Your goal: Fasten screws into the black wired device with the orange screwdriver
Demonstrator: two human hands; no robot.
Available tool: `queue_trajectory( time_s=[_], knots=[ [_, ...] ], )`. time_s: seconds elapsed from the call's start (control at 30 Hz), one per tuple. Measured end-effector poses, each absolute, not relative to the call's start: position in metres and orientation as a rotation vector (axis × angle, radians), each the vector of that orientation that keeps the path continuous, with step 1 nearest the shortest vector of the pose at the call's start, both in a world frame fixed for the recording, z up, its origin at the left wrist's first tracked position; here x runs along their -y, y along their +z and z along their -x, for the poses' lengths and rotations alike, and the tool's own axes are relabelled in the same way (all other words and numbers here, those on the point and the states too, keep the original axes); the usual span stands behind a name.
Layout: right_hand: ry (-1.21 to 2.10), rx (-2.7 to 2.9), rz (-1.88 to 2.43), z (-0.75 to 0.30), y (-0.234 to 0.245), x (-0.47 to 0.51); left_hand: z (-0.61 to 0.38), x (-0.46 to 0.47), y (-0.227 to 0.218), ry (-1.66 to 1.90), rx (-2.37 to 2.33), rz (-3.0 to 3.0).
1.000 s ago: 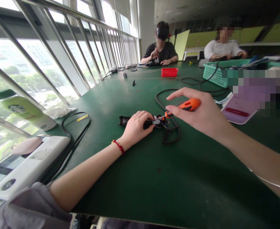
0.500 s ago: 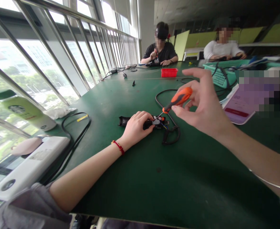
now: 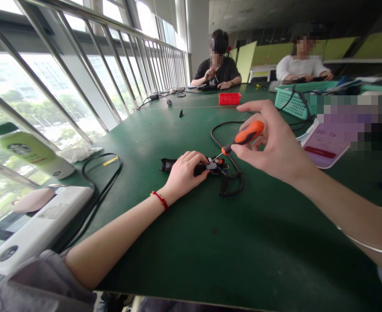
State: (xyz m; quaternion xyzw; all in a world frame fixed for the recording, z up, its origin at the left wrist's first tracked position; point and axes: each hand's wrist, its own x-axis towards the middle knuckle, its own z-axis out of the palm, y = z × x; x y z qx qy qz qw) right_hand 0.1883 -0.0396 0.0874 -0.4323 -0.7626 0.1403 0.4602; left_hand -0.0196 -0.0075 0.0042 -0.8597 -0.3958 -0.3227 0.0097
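The black device point(image 3: 168, 165) lies flat on the green tabletop point(image 3: 177, 255), its long axis running side to side, its wired end point(image 3: 220, 162) pointing right. The left hand point(image 3: 184, 169) has its grip wrapped over the middle, seemingly for steadiness, while the right hand's point(image 3: 272, 141) grip loosely holds an orange screwdriver point(image 3: 248, 132), slanted down toward the wires.

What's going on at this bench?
A person's left hand steadies a black device on the green table, its inner parts and wires exposed at one end. The right hand has an orange-and-black screwdriver, shaft slanting down to that end; whether the tip touches a screw is too small to tell. Two people sit across the table.
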Motion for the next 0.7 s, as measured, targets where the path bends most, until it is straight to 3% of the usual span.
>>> queue_trajectory(
  time_s=[0.5,0.7],
  knots=[
    [0.262,1.892,1.081,-0.1852,0.0825,0.0409,0.0191,0.0066,0.0035,-1.007,1.207,2.672],
    [0.405,1.838,0.956,-0.1860,0.0814,0.0394,0.0191,0.0068,0.0029,-1.013,1.220,2.683]
  ],
)
